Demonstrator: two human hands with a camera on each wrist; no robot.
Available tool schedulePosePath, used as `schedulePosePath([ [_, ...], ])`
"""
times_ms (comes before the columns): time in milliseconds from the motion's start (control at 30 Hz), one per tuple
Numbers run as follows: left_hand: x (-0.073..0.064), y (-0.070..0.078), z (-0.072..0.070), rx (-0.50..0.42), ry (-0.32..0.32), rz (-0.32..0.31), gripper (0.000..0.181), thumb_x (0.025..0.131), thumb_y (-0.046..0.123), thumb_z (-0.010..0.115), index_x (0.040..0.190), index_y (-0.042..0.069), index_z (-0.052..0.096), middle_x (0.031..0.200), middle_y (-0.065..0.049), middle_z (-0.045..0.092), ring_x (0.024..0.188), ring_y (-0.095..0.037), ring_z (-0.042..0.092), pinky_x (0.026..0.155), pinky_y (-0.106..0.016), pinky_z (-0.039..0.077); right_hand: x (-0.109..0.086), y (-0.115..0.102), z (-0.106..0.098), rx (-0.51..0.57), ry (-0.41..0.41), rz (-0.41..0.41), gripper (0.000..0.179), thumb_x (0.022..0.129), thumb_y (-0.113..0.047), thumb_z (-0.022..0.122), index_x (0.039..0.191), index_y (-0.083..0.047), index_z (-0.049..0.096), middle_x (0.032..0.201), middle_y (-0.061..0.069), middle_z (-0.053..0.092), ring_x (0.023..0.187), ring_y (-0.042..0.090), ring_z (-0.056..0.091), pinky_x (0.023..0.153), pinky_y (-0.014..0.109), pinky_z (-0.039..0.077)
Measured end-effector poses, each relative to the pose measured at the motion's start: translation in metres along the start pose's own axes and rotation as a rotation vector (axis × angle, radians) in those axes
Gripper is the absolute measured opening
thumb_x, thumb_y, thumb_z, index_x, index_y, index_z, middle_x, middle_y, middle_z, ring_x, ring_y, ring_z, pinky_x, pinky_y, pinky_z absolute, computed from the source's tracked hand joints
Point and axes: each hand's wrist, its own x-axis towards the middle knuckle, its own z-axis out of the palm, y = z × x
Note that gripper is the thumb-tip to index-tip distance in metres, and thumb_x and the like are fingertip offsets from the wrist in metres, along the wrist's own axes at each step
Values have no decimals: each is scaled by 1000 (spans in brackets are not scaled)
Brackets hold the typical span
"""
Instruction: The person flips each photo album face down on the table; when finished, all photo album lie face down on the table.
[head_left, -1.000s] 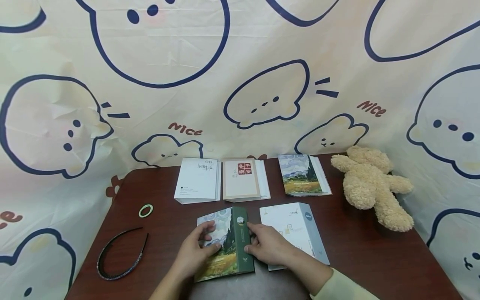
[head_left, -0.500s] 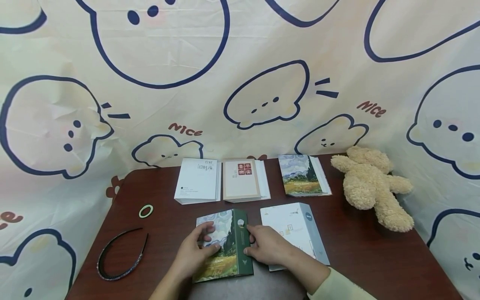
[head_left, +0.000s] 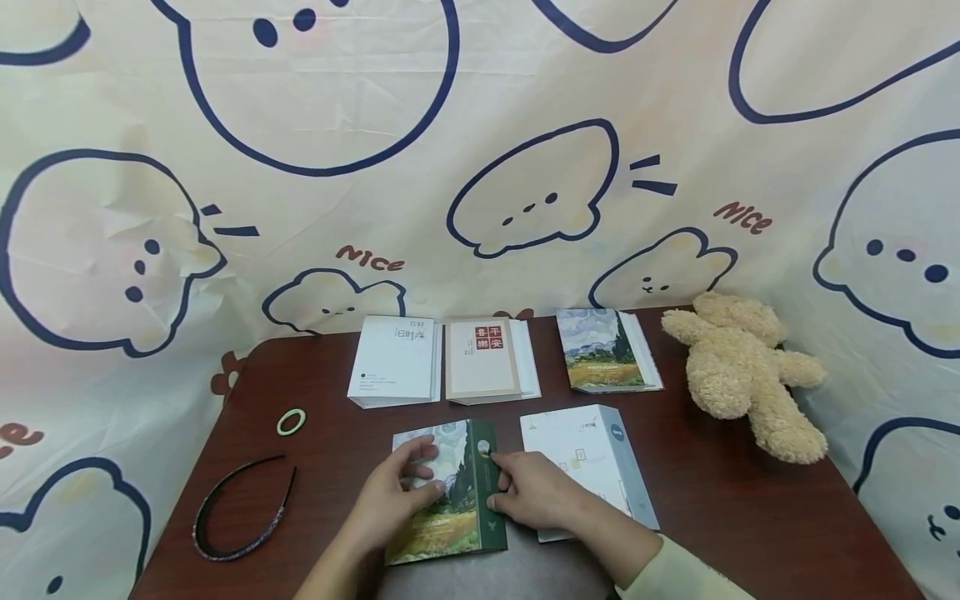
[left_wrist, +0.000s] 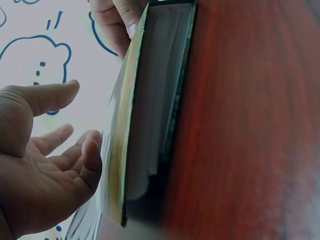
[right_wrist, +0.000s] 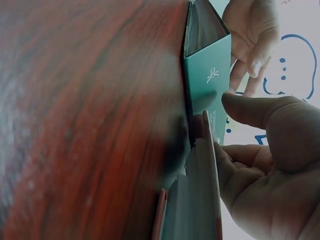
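A thick photo album with a landscape painting on its cover lies flat near the front of the table, its green spine toward my right hand. My left hand is over the cover with thumb and fingers spread apart, fingertips close to the painted surface. Its loosely bent fingers show beside the cover in the left wrist view. My right hand touches the spine with its thumb and index fingertips. That hand and forearm partly cover a white album with a blue-grey spine.
Along the back stand a white album, a beige album and a smaller painted album. A plush toy lies at right. A headband and a pale green ring are on the left.
The painted album has shifted very slightly toward the front of the table. The left hand's fingers have spread a little, and the right hand stays at the spine.
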Motion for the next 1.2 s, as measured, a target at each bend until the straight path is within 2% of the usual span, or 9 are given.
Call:
schedulePosePath([
  [200,8,7,4,19,-15,9,63,86,11,85,144,13,59,129,-3,68,104,-20,65,87,-40,51,-5,-1,-6,95,-15,-16,65,94,-25,78,146,6,54,86,-13,62,71,-2,58,68,22,51],
  [433,18,15,11,-4,-40,35,62,89,11,82,146,13,57,131,-3,66,107,-22,64,90,-42,52,-11,-4,-20,170,-35,-8,65,94,-19,77,148,5,51,93,-8,64,77,2,61,69,23,53],
  [633,26,25,18,-17,-80,38,62,91,15,81,148,16,55,135,-4,64,113,-23,62,95,-45,52,-15,-2,-31,175,-18,7,63,94,-16,75,149,4,50,101,-1,67,79,4,63,69,24,53],
  [933,40,37,31,-63,-146,98,60,95,17,77,150,13,52,143,-11,60,121,-28,59,98,-50,51,-18,7,-50,170,-4,23,66,96,-18,74,152,4,47,107,2,67,80,6,63,68,27,53],
  [1067,45,43,38,-93,-176,104,60,96,19,75,150,12,51,144,-12,59,124,-29,58,100,-53,50,-18,14,-60,160,38,45,66,96,-20,75,152,2,48,104,-1,66,81,9,63,67,28,54],
  [1200,49,47,45,-117,-191,93,61,96,22,75,151,11,50,144,-11,58,126,-31,57,96,-50,53,-18,21,-71,148,121,73,63,95,-21,76,149,-1,52,102,-3,65,84,11,62,67,28,54],
])
